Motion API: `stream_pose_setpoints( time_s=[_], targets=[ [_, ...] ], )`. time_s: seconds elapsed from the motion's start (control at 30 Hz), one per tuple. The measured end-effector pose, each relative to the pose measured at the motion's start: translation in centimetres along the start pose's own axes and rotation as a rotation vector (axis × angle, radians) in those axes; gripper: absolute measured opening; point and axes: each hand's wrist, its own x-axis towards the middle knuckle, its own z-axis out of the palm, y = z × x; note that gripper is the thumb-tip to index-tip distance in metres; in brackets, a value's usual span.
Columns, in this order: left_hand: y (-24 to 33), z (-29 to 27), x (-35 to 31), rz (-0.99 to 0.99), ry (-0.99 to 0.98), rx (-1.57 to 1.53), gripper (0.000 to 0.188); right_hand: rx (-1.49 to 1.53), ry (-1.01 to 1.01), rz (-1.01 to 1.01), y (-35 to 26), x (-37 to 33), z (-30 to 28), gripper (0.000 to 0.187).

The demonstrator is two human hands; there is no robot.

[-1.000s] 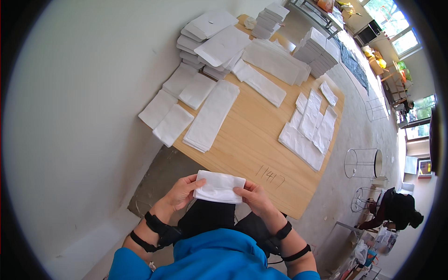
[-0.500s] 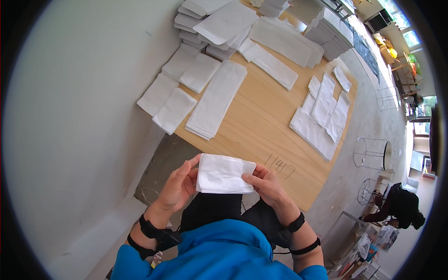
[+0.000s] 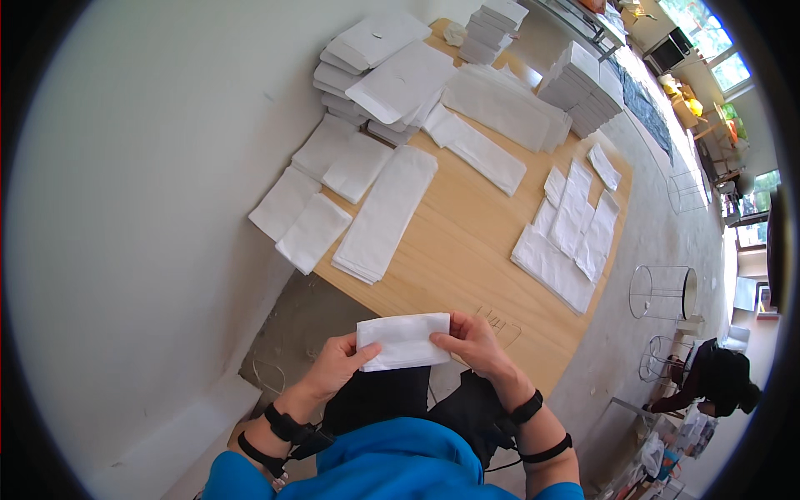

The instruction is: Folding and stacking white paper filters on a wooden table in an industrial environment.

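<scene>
Over my lap, at the table's near edge, I hold a folded white bundle (image 3: pixel 404 343), thin and paper-like, with layered edges. My left hand (image 3: pixel 333 368) grips its left end, thumb on top and fingers beneath. At the other end my right hand (image 3: pixel 482 347) pinches it, thumb on its face and fingers behind. Closest on the table (image 3: pixel 450 242) lies a long stack of white folded sheets (image 3: pixel 386 215). Beside that, to the left, are shorter white stacks (image 3: pixel 312 233). Flat white pieces (image 3: pixel 554 265) overlap one another on the right side.
Tall piles of white envelope-like packets (image 3: pixel 404 82) stand at the far left by the wall. Boxy white stacks (image 3: pixel 581 87) rise at the far right. Wire-frame stools (image 3: pixel 662 292) stand on the floor to the right, where another person (image 3: pixel 718 375) bends over. Dark marks show on the table's near edge.
My left thumb has come onto the bundle's face, where the hand was more spread at its side. The bundle looks flatter and narrower. The view has shifted, so the table sits lower.
</scene>
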Motion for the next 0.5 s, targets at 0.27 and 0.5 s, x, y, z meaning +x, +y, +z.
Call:
stream_pose_setpoints(
  time_s=[0.27, 0.5],
  targets=[
    [-1.9, -2.2, 1.6, 0.118, 0.173, -0.064, 0.029, -0.066, -0.151, -0.010, -1.5, 5.4, 0.9, 0.029],
    [-1.4, -4.9, -0.4, 0.183, 0.403, -0.388, 0.019, -0.594, 0.338, -0.305, -3.4, 13.0, 0.1, 0.040]
  ],
)
